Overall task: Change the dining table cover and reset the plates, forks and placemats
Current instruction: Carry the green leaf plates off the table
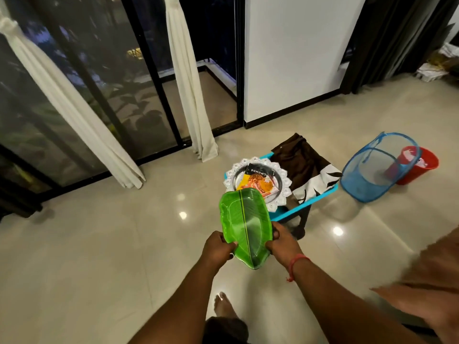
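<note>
A green leaf-shaped plate [244,225] sits just below the middle of the frame, held above the floor between both hands. Its long axis runs nearly straight up and down the picture, leaning a little: the broad rounded end points to the upper part of the frame, the narrower end toward the person at the bottom. A dark midrib line follows that axis, with faint ribbed veins to either side; the surface is glossy, moulded plastic with a shallow raised rim.

The left hand [216,249] has its grip closed on the lower left edge of the plate, fingers curled over the rim. The right hand [282,240], a red thread [296,263] around its wrist, has its grip closed on the lower right edge.

Just beyond the plate's far end, right of centre, a round silver tray [280,181] with a scalloped white border lies on a blue stool [301,207], carrying an orange and black packet [258,178]. A folded brown and white cloth [305,167] lies beside the tray on the same stool. At the right, a blue mesh hamper [372,170] leans against a red bucket [419,167]. The floor [99,244] is polished pale tile with bright reflections.
</note>
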A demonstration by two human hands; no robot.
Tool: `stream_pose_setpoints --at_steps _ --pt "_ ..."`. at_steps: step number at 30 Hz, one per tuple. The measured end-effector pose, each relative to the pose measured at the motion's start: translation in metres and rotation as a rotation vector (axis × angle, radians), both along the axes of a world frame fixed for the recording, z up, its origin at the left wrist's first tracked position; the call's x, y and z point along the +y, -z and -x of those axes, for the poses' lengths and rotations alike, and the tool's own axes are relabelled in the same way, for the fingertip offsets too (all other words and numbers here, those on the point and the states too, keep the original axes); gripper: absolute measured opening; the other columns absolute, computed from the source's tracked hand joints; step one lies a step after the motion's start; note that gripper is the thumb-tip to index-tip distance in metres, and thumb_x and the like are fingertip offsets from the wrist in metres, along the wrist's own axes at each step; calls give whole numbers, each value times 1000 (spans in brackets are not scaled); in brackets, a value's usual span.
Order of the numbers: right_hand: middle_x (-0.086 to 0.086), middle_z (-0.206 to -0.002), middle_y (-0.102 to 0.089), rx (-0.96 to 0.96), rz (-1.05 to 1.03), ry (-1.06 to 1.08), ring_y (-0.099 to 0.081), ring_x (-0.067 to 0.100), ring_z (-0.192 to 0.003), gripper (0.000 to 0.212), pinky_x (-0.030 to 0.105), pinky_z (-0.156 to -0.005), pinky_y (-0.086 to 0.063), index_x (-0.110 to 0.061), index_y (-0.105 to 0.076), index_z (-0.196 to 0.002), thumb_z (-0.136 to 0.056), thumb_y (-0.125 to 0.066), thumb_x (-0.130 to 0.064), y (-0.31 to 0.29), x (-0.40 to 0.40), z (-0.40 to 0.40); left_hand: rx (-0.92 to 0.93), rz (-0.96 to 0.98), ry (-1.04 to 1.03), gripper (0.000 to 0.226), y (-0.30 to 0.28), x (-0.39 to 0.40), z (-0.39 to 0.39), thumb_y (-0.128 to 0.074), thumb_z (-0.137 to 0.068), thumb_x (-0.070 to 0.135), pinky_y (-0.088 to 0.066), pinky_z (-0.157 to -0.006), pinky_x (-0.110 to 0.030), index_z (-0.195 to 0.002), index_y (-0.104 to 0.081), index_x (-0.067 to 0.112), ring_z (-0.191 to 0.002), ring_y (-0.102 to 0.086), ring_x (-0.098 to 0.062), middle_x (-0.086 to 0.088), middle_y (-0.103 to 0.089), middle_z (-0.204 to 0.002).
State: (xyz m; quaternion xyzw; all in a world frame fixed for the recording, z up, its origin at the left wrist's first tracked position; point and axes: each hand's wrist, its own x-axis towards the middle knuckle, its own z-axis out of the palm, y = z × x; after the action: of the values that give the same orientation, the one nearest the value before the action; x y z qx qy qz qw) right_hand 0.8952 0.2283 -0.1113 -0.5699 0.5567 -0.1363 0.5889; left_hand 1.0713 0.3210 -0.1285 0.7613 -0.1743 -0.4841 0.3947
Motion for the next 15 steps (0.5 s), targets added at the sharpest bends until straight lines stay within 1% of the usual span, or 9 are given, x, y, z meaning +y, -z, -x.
stream_pose_setpoints --at_steps 2,4,5,6,8,10,11,13,15 --pt "-6 -71 -68 19 -5 39 -62 9 -69 58 20 -63 -49 -23 -59 -119 -79 -54 18 -3 -37 -17 25 -8 52 22 4 -46 -21 -72 -85 5 -60 -82 -47 -98 -55 5 -93 -69 -30 -18 -66 -106" --pt "-5 -77 -65 19 6 83 -60 9 -74 55 16 -64 -47 -28 -54 -112 -82 -54 18 -7 -61 -26 38 -17 55 23 -1 -77 -33 -74 -83 5 -59 -80 -47 -94 -53 7 -87 -67 -28 -18 -65 -102" --pt "-5 -80 -64 25 3 98 -60 11 -77 55 16 -67 -47 -29 -52 -113 -82 -54 17 -5 -76 -32 41 -36 49 24 1 -95 -39 -74 -83 5 -60 -79 -46 -92 -52 8 -84 -66 -27 -18 -65 -100" --pt "-4 -83 -64 45 -14 110 -61 15 -81 56 20 -71 -49 -28 -52 -115 -82 -54 17 -1 -86 -37 43 -60 54 25 2 -107 -43 -74 -83 5 -60 -78 -47 -93 -51 8 -83 -66 -27 -18 -65 -100" --pt "-4 -86 -66 69 -38 104 -63 23 -90 57 32 -83 -53 -29 -54 -115 -81 -54 17 8 -109 -44 61 -102 64 25 11 -130 -50 -74 -83 5 -60 -77 -46 -96 -52 6 -80 -65 -25 -20 -65 -102" --pt "-6 -87 -67 83 -30 60 -66 29 -94 62 43 -89 -56 -38 -55 -111 -78 -55 15 18 -136 -53 83 -128 55 25 19 -153 -56 -73 -84 5 -60 -71 -42 -101 -54 3 -79 -65 -24 -22 -65 -104" --pt "-6 -89 -67 80 -29 38 -67 31 -96 63 46 -89 -56 -40 -54 -110 -77 -56 14 25 -148 -57 89 -144 51 27 23 -162 -59 -73 -84 6 -59 -67 -40 -104 -56 0 -78 -65 -23 -23 -66 -105" --pt "-5 -94 -68 77 -33 -39 -66 32 -101 65 47 -92 -54 -40 -55 -113 -74 -57 11 43 -179 -66 101 -186 13 32 33 -180 -64 -74 -84 8 -57 -62 -35 -109 -57 -3 -78 -65 -22 -22 -66 -105" --pt "-2 -104 -70 85 -56 -88 -65 27 -105 68 47 -97 -52 -40 -58 -121 -69 -57 5 58 -205 -74 115 -220 -33 29 40 -194 -66 -75 -85 10 -56 -60 -32 -106 -58 0 -78 -65 -21 -18 -66 -100"
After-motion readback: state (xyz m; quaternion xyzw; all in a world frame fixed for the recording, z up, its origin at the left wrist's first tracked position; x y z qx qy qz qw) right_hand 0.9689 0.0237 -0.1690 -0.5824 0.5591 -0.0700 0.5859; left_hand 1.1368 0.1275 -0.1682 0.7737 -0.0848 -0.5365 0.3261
